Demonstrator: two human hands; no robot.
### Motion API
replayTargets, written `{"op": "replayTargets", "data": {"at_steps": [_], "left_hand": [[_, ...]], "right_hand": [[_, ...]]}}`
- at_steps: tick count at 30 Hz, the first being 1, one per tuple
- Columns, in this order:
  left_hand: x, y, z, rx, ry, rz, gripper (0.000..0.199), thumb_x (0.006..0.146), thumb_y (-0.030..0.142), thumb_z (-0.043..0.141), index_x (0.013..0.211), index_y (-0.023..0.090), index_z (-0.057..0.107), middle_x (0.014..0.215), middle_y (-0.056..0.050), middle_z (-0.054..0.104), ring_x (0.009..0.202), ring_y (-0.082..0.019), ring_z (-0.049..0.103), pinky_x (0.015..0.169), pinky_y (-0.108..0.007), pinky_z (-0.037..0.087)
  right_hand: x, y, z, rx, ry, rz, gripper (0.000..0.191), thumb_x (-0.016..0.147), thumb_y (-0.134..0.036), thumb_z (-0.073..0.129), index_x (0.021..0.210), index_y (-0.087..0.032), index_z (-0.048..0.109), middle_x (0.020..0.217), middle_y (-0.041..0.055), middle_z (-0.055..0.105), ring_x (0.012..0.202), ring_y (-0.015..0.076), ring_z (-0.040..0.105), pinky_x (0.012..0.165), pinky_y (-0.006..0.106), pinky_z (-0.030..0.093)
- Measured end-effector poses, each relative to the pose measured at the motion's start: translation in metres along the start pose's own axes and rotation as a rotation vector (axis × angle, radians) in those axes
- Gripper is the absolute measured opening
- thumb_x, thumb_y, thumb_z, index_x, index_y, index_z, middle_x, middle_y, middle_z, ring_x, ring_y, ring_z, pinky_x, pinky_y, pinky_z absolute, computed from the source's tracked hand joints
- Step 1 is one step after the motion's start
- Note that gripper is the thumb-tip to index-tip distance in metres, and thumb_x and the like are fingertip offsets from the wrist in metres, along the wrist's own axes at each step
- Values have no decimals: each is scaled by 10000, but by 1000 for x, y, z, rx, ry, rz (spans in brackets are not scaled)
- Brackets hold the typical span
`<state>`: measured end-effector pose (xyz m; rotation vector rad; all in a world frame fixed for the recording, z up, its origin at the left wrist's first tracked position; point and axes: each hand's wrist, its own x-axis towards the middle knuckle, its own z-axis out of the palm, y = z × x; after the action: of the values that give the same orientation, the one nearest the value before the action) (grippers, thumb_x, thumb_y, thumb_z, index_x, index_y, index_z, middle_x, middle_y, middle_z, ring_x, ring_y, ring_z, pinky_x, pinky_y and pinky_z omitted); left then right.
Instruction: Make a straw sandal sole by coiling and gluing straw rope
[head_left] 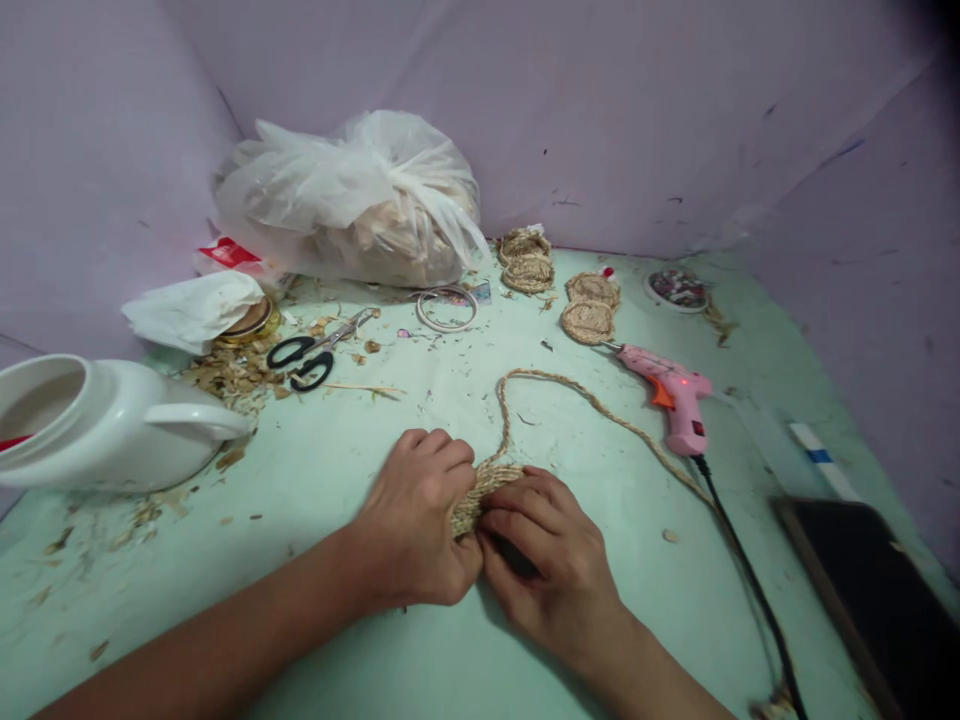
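A small coiled piece of braided straw rope [480, 490] is between my two hands, low in the middle of the view. My left hand [431, 515] closes on its left side, fingers curled over the top. From the right, my right hand [547, 550] pinches its lower right edge with thumb and fingers. Much of the coil is hidden behind the fingers. The loose rope [551, 374] runs up from the coil, bends right, and trails down to the cord of a pink glue gun [667, 390] lying on its side.
Black-handled scissors [315, 355] and a white jug [120, 425] lie at left among straw scraps. Behind are a stuffed plastic bag [352, 200], a white ring [448, 310], coiled straw pieces [589, 308] and a small dish [677, 290]. A dark phone-like slab [870, 590] lies right.
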<state>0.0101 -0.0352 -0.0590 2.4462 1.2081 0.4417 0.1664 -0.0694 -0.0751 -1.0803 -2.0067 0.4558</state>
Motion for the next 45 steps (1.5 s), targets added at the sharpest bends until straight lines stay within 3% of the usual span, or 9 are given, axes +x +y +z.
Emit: {"op": "replayTargets", "data": {"at_steps": [14, 45], "left_hand": [[1, -2, 3, -24, 28, -1, 82, 553, 195, 515, 592, 170, 447, 710, -44, 504, 720, -196, 442, 689, -381, 352], [0, -2, 3, -22, 9, -25, 108, 560, 195, 512, 637, 183, 438, 755, -52, 496, 746, -211, 440, 711, -392, 357]], "right_hand": [[0, -1, 1, -46, 28, -10, 189, 687, -56, 560, 819, -177, 620, 814, 41, 661, 800, 187, 588, 850, 423, 455], [-3, 1, 1, -36, -44, 40, 179, 694, -56, 552, 827, -169, 594, 854, 50, 621, 829, 183, 545, 860, 415, 440]]}}
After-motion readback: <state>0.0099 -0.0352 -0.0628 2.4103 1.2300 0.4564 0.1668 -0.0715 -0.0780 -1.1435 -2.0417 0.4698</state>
